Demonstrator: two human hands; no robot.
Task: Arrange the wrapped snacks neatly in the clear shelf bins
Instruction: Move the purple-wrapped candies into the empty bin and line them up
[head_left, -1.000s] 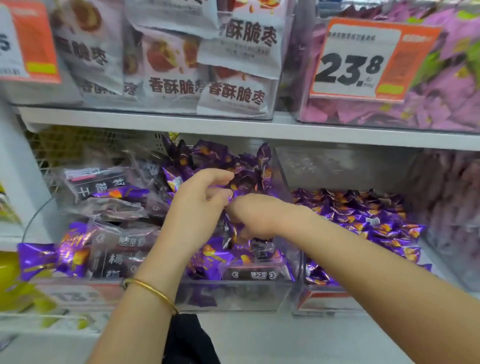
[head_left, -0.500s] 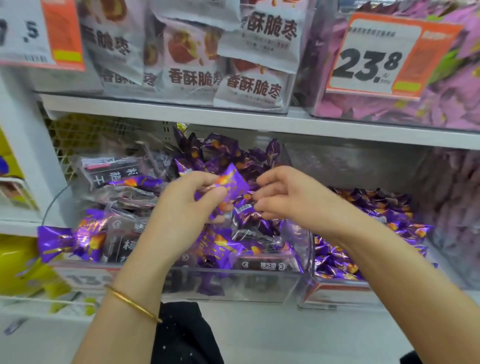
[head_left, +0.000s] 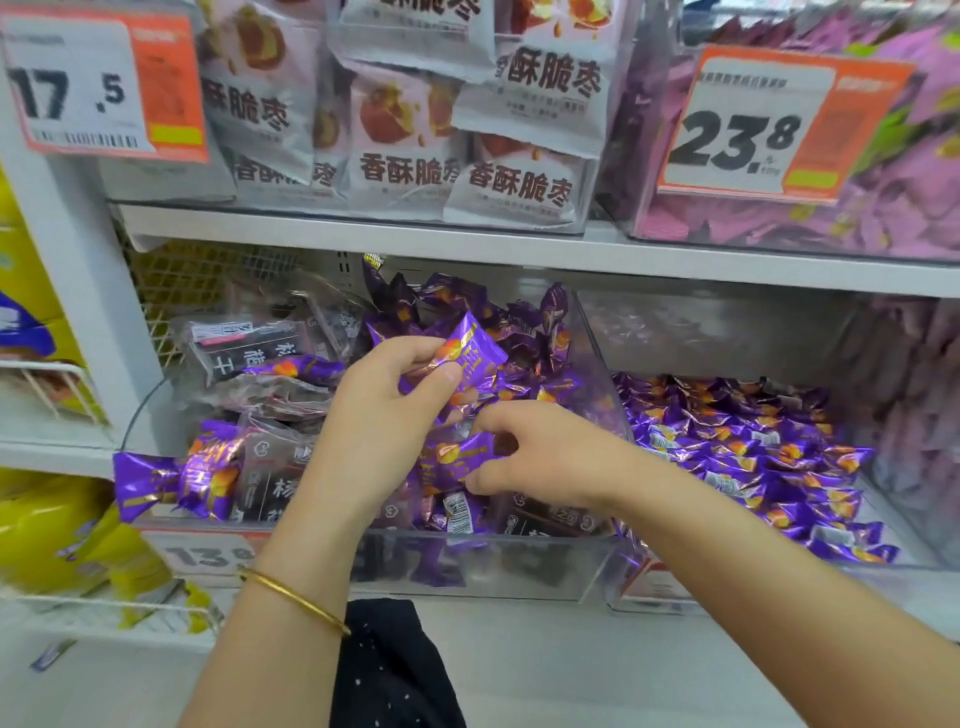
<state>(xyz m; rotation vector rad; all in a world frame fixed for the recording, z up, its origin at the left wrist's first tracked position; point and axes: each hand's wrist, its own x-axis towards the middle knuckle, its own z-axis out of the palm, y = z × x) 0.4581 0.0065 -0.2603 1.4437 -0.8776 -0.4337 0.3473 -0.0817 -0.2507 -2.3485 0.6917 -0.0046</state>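
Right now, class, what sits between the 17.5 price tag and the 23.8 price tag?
In the head view, pale snack packs fill the gap between the 17.5 price tag and the 23.8 price tag.

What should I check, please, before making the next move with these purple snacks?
1. Grip of left hand on raised purple snack: ok.
2. Grip of right hand on second purple snack: ok, pinched.
3. Room in right bin: ok, clear wall bare above its pile.
4. Sorting in middle bin: not ok, purple snacks mixed with dark packets.
5. Placement of stray snack at that bin's front-left edge: not ok, seems to overhang.
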